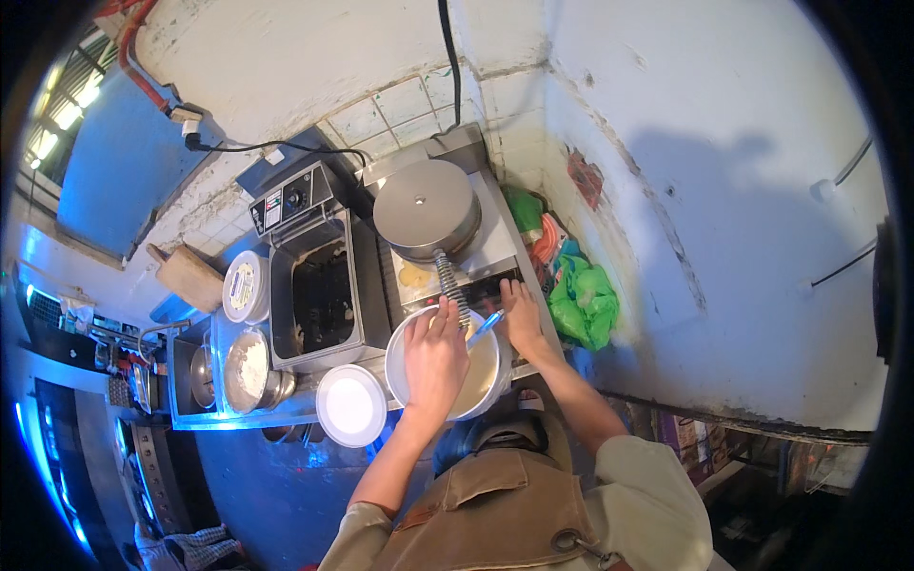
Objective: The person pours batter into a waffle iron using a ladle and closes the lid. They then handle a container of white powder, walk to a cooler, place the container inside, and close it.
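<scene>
My left hand (435, 357) is over the white bowl (396, 375), its fingertips at the lower end of a coiled metal handle (448, 277). Whether the fingers wrap around it is hidden. The handle belongs to a round waffle iron (425, 207), whose lid is down. Pale batter (480, 389) lies in the bowl, and a utensil with a blue handle (487, 327) leans in it. My right hand (523, 317) reaches to the dark front control panel (493, 289) of the iron. Its fingertips are at the panel, and what they touch cannot be made out.
Left of the iron stands a deep fryer (321, 300) with dark contents. A white lid (351, 405), a metal bowl of white powder (250, 367), a white tub (244, 287) and a wooden board (187, 277) are further left. Green plastic bags (582, 300) lie by the right wall.
</scene>
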`<control>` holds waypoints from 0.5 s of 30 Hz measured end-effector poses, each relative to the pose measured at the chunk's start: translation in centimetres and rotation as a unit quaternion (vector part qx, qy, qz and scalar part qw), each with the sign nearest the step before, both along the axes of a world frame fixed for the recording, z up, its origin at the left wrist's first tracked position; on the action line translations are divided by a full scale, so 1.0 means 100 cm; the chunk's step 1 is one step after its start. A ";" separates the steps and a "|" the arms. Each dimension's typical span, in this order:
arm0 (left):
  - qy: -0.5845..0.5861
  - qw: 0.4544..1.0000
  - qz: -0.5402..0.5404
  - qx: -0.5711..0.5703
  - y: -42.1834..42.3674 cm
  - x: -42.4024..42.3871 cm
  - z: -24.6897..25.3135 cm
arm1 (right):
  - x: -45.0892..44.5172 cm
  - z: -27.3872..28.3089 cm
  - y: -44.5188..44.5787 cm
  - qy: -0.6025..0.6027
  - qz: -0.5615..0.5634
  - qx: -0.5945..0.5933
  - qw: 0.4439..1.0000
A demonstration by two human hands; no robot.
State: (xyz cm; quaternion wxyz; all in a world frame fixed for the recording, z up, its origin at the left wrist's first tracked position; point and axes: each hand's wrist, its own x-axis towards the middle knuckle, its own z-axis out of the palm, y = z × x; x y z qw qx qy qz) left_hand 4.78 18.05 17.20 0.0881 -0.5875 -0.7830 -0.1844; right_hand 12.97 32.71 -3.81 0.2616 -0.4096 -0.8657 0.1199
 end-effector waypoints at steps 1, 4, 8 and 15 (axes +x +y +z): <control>0.007 1.000 -0.002 0.006 0.001 0.000 0.000 | -0.003 -0.001 0.004 -0.011 -0.001 0.017 1.000; 0.025 1.000 -0.006 0.016 0.002 -0.001 -0.001 | -0.007 -0.003 0.008 -0.033 0.010 0.048 0.998; 0.035 0.999 -0.003 0.011 0.000 -0.002 -0.007 | -0.010 0.008 0.002 -0.051 0.011 0.067 0.996; 0.055 0.998 -0.014 0.001 0.001 -0.003 -0.004 | -0.016 -0.005 -0.004 -0.029 -0.021 0.054 0.998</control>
